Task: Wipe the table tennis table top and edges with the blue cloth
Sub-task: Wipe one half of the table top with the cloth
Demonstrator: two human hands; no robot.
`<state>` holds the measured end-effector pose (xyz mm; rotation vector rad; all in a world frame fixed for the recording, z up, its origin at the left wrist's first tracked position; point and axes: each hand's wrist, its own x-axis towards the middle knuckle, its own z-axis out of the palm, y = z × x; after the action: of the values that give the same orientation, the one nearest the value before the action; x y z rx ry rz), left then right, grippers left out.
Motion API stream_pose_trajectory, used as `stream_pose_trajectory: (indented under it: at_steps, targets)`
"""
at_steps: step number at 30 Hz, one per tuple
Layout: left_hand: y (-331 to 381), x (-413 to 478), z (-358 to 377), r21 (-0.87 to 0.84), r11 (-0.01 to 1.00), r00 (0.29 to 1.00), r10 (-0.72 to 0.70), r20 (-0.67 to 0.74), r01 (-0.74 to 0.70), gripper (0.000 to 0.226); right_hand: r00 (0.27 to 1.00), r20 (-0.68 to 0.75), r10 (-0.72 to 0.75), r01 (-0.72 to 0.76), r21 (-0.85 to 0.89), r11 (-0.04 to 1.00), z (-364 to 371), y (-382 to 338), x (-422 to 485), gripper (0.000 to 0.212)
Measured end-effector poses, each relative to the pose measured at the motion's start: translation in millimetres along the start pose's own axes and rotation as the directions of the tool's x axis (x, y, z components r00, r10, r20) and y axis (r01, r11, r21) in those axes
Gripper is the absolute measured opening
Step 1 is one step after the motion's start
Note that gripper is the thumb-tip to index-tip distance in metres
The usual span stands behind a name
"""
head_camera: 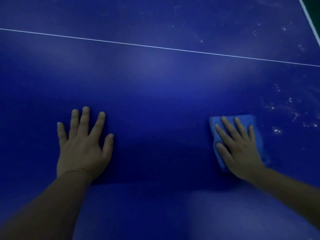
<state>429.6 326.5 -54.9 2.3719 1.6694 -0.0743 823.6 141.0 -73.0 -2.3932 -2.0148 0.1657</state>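
Cloth (245, 119): near right on counter (155, 84), flat under right hand (240, 151), fingers (226, 126) spread, pressing | left hand (83, 148): flat, fingers spread, bracing near left | step: wiping top | advice: sweep right into white specks (277, 130), even pressure, overlapping passes; edges not yet done.

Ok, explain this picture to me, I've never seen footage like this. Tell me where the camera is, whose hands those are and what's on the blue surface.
There is no machine here. One camera worn on a person's head looks forward and down, so both hands are the wearer's own. The blue surface is a table tennis table top, crossed by a thin white line. The left hand rests flat on the bare top with its fingers spread and holds nothing. The right hand presses a blue cloth against the top with straight fingers. White specks dot the surface to the right of the cloth.
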Motion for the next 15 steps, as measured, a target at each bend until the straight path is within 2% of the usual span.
stream_pose_trajectory:
  at_steps: [2, 3, 4, 6, 8, 11, 13, 15]
  targets:
    - [2.6, -0.2, -0.7, -0.008, 1.0, 1.0, 0.003, 0.015, -0.003, 0.075, 0.995, 0.05, -0.085, 0.086, -0.029, 0.996, -7.3, 16.2, 7.1, 0.058]
    - [3.2, -0.2, -1.0, -0.014, 1.0, 1.0, 0.004, 0.016, -0.004, 0.075, 0.999, 0.036, -0.018, 0.019, -0.036, 0.999, -13.3, 23.3, 27.3, 0.061]
    - [3.6, -0.3, -1.2, -0.022, 1.0, 1.0, 0.003, 0.014, -0.003, 0.076, 0.991, 0.013, 0.132, -0.132, -0.016, 0.991, -18.6, 29.3, 52.3, 0.063]
    - [3.8, -0.9, -0.4, -0.026, 1.0, 1.0, 0.005, 0.001, -0.005, 0.076, 0.894, -0.006, 0.449, -0.447, 0.073, 0.892, -22.1, 34.9, 96.7, 0.061]
    - [3.3, -1.3, 1.0, -0.008, 1.0, 1.0, 0.009, -0.015, -0.009, 0.076, 0.801, 0.004, 0.599, -0.594, 0.134, 0.793, -18.7, 26.4, 111.4, 0.061]
    - [4.0, -1.5, 3.0, 0.004, 1.0, 1.0, 0.009, -0.027, -0.009, 0.073, 0.83, 0.002, 0.558, -0.555, 0.11, 0.825, -11.6, -1.6, 67.0, 0.064]
    - [4.5, -1.6, 4.1, 0.061, 0.998, 0.999, 0.007, -0.035, -0.005, 0.069, 0.87, 0.007, 0.493, -0.491, 0.09, 0.866, -8.9, -23.0, 1.3, 0.066]
    - [4.9, -2.4, 2.0, 0.138, 0.99, 0.999, 0.013, -0.032, -0.009, 0.068, 0.879, 0.032, 0.475, -0.476, 0.088, 0.875, -6.3, -38.5, -70.0, 0.066]
